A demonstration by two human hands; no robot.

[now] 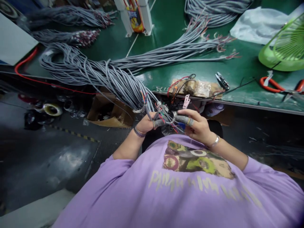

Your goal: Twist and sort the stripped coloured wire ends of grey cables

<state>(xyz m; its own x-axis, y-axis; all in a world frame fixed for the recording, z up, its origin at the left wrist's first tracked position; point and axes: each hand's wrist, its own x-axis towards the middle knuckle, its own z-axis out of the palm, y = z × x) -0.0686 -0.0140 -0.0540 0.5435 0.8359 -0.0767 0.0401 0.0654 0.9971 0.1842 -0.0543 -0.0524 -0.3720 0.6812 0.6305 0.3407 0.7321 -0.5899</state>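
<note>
Presently left hand (145, 124) grips cables (123, 82) near their ends, fingers curled tight, bundle draped off the table (166, 25) within reach, while right hand (200, 128) fingertips pinch stripped wires (166, 115)

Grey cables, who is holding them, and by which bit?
The left hand grips the grey cables near their stripped ends; the right hand pinches the coloured wires sticking out there.
</note>
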